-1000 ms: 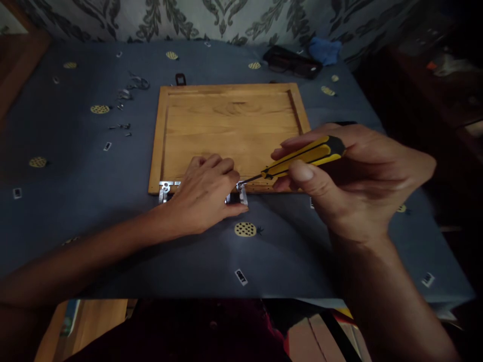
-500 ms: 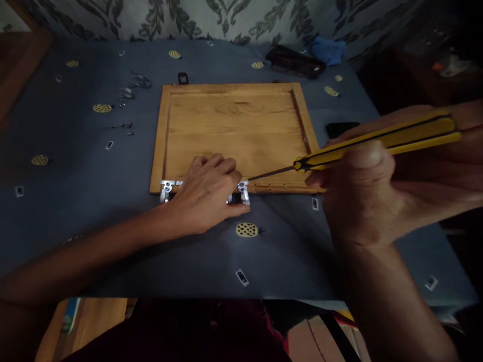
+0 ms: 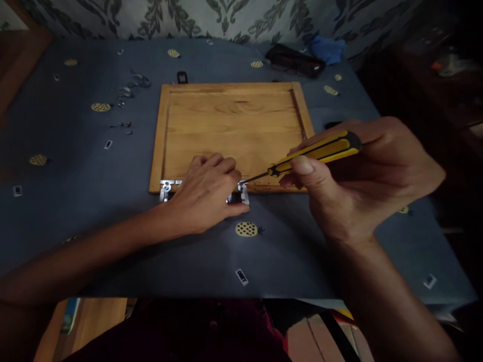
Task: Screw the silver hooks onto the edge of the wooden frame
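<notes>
A framed wooden panel (image 3: 234, 120) lies flat on the cloth-covered table. Along its near edge sits a shiny metal fitting like a hinge (image 3: 166, 190), its middle covered by my left hand (image 3: 207, 193). The fingers of that hand curl over the fitting, with the thumb along the near side. In my right hand (image 3: 339, 186) is a yellow and black screwdriver (image 3: 313, 155), slanting down to the left. Its tip meets the right end of the fitting, at or very near a screw there. Small holes run along the panel edge to the right.
Several small screws (image 3: 124, 124) and metal pieces (image 3: 125, 92) lie on the tablecloth left of the panel. Behind it are a small dark frame-shaped piece (image 3: 182, 77), dark glasses (image 3: 296, 63) and a blue cloth (image 3: 328, 50). A dark object (image 3: 332, 124) is partly hidden behind my right hand.
My right hand has moved left with the screwdriver, and its tip has shifted from just above the fitting's right end onto it. My left hand stays in place.
</notes>
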Available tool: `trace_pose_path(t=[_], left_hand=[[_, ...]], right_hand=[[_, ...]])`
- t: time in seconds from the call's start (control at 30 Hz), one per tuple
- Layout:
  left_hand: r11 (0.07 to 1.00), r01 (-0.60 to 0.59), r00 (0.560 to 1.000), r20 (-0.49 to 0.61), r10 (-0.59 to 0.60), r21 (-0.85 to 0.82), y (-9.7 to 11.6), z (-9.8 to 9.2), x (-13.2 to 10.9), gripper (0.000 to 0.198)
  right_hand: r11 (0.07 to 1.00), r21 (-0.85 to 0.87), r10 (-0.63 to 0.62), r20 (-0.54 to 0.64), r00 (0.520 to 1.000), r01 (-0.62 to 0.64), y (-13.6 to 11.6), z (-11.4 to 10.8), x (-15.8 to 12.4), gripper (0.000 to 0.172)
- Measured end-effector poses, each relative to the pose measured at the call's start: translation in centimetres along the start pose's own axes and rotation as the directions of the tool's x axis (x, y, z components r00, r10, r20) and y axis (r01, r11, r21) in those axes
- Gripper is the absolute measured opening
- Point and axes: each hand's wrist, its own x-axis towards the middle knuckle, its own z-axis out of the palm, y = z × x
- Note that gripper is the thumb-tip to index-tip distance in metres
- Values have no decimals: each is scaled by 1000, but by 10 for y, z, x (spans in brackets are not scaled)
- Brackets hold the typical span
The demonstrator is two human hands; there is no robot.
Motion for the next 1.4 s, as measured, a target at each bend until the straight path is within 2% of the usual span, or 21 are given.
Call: trace_pose_path(t=[0.2, 0.3, 0.43, 0.53, 0.67, 0.77, 0.9, 0.97, 1.17, 1.4], left_hand=[[1000, -8, 1000, -7, 8, -4, -1, 1, 0, 35], [1000, -2, 1000, -3, 2, -2, -1, 2, 0, 36], [1000, -7, 1000, -7, 7, -2, -1, 2, 0, 37], [1000, -14, 1000, -21, 14, -3, -2, 3, -1, 36], [1000, -18, 999, -32, 18, 0, -2, 3, -1, 35], [1000, -17, 999, -28, 17, -4, -2, 3, -1, 35], [1000, -21, 999, -41, 20, -17, -5, 5, -2, 35], [999, -30, 998, -53, 29, -17, -7, 7, -2, 36], [1000, -28, 998, -53, 29, 13, -5, 7, -2, 37], [1000, -23, 999, -37, 24, 17, -3, 5, -1, 38]], right_hand=[[999, -1, 39, 63, 997, -39, -2, -5, -1, 20], [996, 13, 87, 160, 983, -90, -1, -10, 3, 23], [990, 78, 89, 288, 953, -116, -2, -14, 7, 18], [990, 81, 91, 239, 967, -114, -2, -12, 9, 18], [995, 101, -21, 151, 988, 5, 1, -7, 10, 22], [996, 56, -74, 95, 993, 69, 6, -4, 8, 24], [988, -87, -137, -104, 985, 129, 9, -4, 3, 19], [981, -144, -150, -166, 975, 127, 8, -3, 2, 20], [996, -56, -76, -33, 997, 74, 3, -2, 5, 19], [996, 5, -94, -3, 996, 94, 6, 0, 7, 20]])
